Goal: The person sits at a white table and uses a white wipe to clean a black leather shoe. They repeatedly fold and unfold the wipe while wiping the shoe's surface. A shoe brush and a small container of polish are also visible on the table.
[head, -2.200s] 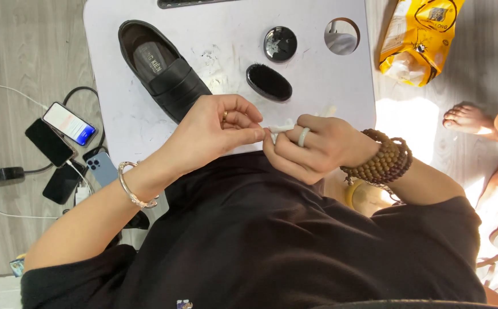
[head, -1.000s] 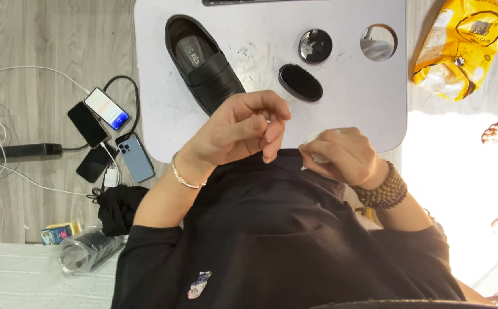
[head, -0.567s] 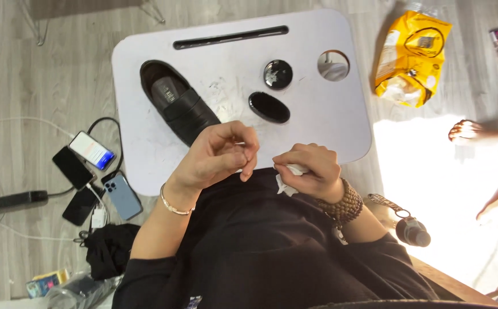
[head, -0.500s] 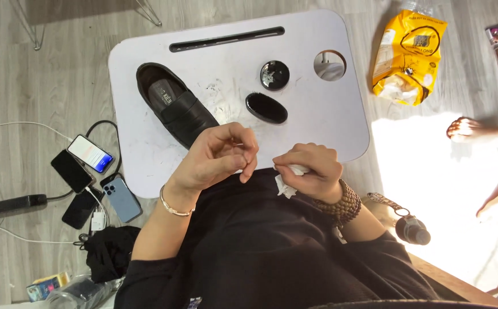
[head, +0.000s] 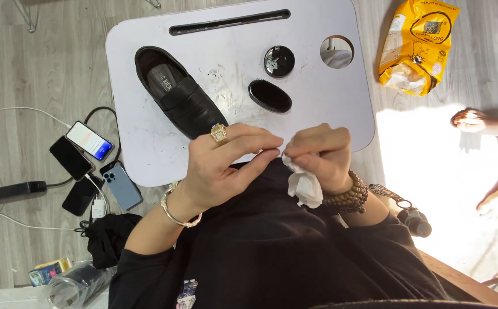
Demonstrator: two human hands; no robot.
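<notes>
My right hand (head: 317,153), with a bead bracelet on its wrist, pinches a crumpled white tissue (head: 304,184) that hangs down over my black shirt. My left hand (head: 226,166), wearing a gold ring and a thin bangle, has its fingertips on the top edge of the same tissue. Both hands hover at the near edge of a small white lap table (head: 329,91). On the table lie a black loafer (head: 177,94), a black oval shoe brush (head: 269,95) and a round black polish tin (head: 278,61).
Several phones (head: 88,140) and cables lie on the wooden floor to the left, with a power strip (head: 8,190). A yellow bag (head: 417,43) sits at the upper right. Another person's bare foot (head: 477,121) shows at the right edge. The table has a round cup hole (head: 337,51).
The view has drawn closer to the table. My hands stay together at the table's near edge, and the white tissue now hangs more plainly from my right hand.
</notes>
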